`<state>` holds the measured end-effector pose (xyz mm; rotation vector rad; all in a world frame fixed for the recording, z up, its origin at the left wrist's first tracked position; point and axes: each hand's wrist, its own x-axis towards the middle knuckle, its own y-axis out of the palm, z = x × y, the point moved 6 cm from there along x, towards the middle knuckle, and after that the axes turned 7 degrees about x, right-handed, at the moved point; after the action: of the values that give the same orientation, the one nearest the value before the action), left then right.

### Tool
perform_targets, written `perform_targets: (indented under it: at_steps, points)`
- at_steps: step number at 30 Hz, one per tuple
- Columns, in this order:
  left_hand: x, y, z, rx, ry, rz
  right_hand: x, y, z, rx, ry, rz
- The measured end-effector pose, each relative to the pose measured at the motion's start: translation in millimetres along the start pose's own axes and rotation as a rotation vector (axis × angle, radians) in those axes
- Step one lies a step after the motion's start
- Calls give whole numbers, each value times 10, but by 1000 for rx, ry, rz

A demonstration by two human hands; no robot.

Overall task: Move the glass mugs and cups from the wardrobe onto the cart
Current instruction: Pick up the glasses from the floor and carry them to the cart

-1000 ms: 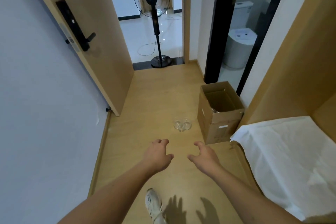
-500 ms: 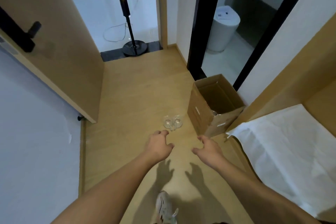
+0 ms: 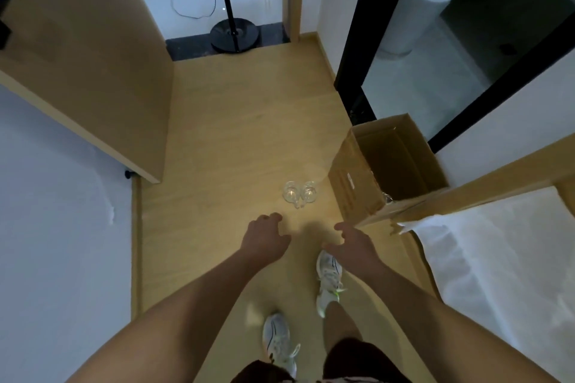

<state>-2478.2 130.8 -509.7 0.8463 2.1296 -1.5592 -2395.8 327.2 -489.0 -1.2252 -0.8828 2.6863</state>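
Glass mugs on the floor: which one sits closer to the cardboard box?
The right mug; the left mug stands on its far side from the box.

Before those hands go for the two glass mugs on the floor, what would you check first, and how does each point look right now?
1. Both hands free: left hand and right hand hold nothing: ok.
2. Glass mugs upright, side by side: ok.
3. Floor between hands and mugs bare: ok.
4. Cardboard box stands apart from the mugs: ok.
5. Mugs uncracked: cannot tell.
6. Cart within reach: not in view, cannot tell.
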Motion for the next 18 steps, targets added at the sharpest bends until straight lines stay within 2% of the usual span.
perform_targets:
  at_steps: [9,18]
  points:
    - [752,-4,-40,-68,-214,45,1151,-168,116,56,52,167]
    - [1735,427,55,-234,-358,97,2348,72,-54,68,176,222]
